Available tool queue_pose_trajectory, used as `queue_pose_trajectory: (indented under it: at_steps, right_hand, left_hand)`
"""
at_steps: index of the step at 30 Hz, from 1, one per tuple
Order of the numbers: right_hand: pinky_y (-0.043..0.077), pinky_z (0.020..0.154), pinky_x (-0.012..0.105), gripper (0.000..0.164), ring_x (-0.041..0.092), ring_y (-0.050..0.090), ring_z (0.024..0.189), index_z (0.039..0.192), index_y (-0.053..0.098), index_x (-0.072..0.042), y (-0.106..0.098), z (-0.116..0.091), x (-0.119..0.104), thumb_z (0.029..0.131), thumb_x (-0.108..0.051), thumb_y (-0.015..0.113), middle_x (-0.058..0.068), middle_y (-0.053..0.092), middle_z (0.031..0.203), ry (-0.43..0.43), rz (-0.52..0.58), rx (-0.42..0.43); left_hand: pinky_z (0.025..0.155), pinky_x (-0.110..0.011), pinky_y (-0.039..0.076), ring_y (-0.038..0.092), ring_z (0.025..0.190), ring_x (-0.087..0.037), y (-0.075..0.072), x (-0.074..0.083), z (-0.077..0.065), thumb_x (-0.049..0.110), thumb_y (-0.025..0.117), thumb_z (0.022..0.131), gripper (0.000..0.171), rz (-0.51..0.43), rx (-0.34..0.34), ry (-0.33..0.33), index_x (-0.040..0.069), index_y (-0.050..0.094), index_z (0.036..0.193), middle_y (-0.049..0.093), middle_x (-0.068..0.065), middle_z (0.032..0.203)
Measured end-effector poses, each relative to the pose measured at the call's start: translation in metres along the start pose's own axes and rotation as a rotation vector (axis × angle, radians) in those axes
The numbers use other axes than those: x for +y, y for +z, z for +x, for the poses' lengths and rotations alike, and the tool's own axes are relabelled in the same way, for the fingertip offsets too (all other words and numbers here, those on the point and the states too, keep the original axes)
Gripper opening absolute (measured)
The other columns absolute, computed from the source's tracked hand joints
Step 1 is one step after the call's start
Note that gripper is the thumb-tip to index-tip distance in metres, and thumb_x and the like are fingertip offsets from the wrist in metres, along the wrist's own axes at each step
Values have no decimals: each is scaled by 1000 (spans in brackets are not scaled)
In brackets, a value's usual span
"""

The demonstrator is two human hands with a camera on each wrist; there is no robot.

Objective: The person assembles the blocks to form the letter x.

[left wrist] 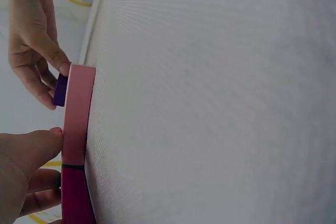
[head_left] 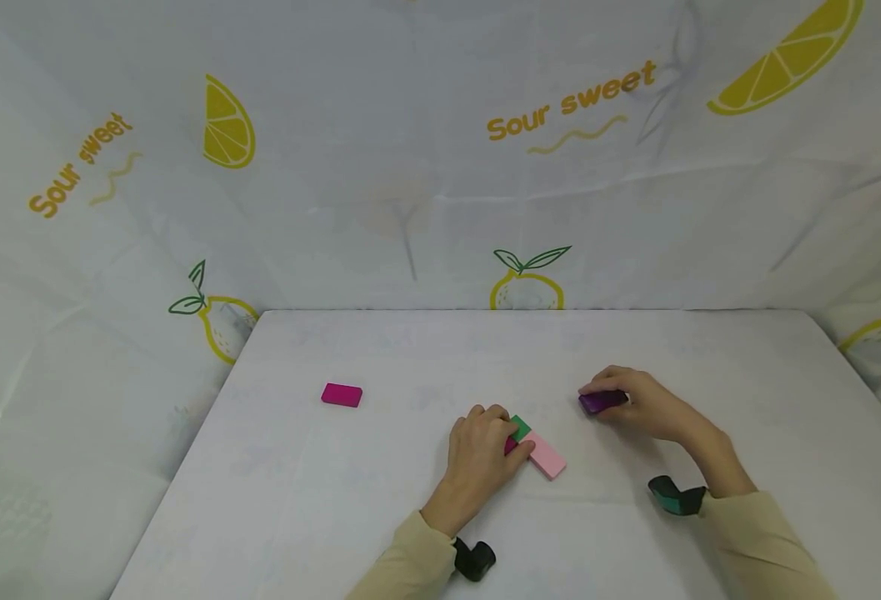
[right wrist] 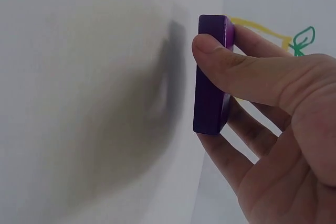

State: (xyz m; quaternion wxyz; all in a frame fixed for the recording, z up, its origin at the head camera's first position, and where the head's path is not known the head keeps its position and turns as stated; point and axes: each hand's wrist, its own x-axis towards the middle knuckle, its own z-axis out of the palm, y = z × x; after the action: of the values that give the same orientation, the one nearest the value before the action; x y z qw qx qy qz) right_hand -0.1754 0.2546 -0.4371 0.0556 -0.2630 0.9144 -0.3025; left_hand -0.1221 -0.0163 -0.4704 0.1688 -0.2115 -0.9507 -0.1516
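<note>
On the white table a pink block [head_left: 548, 456] lies end to end with a green block [head_left: 520, 428] and a magenta block [head_left: 511, 445]. My left hand [head_left: 481, 450] bends over this row, its fingers about the magenta and green blocks and its thumb at the pink one; most of the magenta block is hidden from the head view. Farther right, my right hand [head_left: 646, 406] pinches a purple block [right wrist: 210, 87] between thumb and fingers. In the right wrist view that block is held off the tabletop, with a shadow beside it.
Another magenta block [head_left: 342, 395] lies alone at the table's left. A white cloth [head_left: 380, 167] printed with lemons hangs behind the table [head_left: 260, 500]. Dark wrist devices [head_left: 475, 561] show at both sleeves.
</note>
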Motion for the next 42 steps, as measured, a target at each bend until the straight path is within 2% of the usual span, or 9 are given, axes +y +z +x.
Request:
queue_pose_trajectory:
  at_steps: [6, 13, 20, 28, 35, 42]
  right_hand:
    - [56, 89, 34, 34, 29, 66, 104, 115, 76, -4, 7, 7, -6, 82, 4, 78, 9, 71, 111, -24, 5, -19]
    - [57, 92, 47, 32, 33, 65, 106, 115, 76, -2, 14, 17, -15, 84, 2, 78, 13, 71, 112, -44, 23, -62]
    - [56, 93, 46, 31, 32, 66, 108, 116, 76, -2, 20, 28, -21, 85, 2, 77, 11, 71, 112, -62, 28, -89]
    - [55, 95, 50, 31, 32, 65, 109, 116, 75, -2, 26, 39, -26, 85, 2, 76, 11, 70, 113, -64, 31, -125]
    - [54, 96, 51, 30, 31, 65, 110, 116, 75, -2, 30, 45, -33, 86, 4, 75, 11, 71, 114, -69, 40, -147]
    - [54, 97, 51, 29, 32, 65, 110, 115, 75, -3, 34, 49, -39, 87, 6, 72, 11, 70, 114, -64, 38, -172]
  left_hand:
    - [57, -18, 33, 59, 75, -12, 0, 1, 0, 44, 85, 81, 21, 10, -8, 5, 23, 83, 84, 75, 6, 94]
    - [57, -18, 33, 59, 76, -12, -1, 0, 0, 45, 84, 82, 22, 19, -23, 9, 23, 84, 87, 75, 6, 95]
    - [57, -18, 34, 60, 76, -11, -1, -1, 0, 46, 84, 82, 23, 27, -8, 21, 23, 84, 88, 75, 6, 94]
    - [58, -20, 39, 60, 76, -12, 0, -2, 1, 47, 83, 82, 24, 52, 2, 28, 24, 84, 89, 76, 7, 96]
    - [59, -20, 41, 60, 76, -12, 0, -2, 0, 44, 84, 82, 23, 22, 17, 31, 22, 84, 89, 75, 5, 94]
    - [57, -19, 38, 59, 74, -12, 0, -2, 1, 45, 84, 82, 24, 24, 12, 31, 22, 84, 90, 75, 5, 95]
